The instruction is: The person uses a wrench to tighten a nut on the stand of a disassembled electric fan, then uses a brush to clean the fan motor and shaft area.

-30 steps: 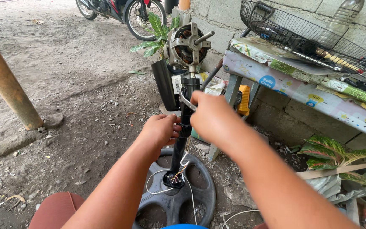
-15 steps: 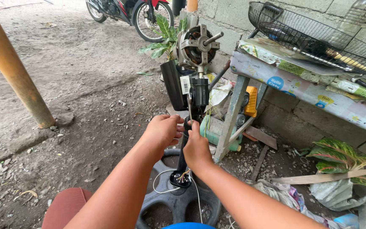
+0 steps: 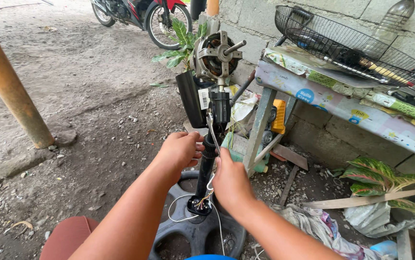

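Black plastic, the fan's upright pole (image 3: 206, 168) stands on its round base (image 3: 195, 231) beside the desk (image 3: 342, 103). The left hand (image 3: 181, 150) stays closed around the pole; the right hand (image 3: 231, 180) has dropped from the neck, fingers curled on the lower wires (image 3: 207, 196), so work shifts downward.

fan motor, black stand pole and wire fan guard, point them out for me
fan motor (image 3: 215, 57), head view, on its exposed front face
black stand pole (image 3: 203, 179), head view, mid shaft between the hands
wire fan guard (image 3: 347, 48), head view, on its mesh
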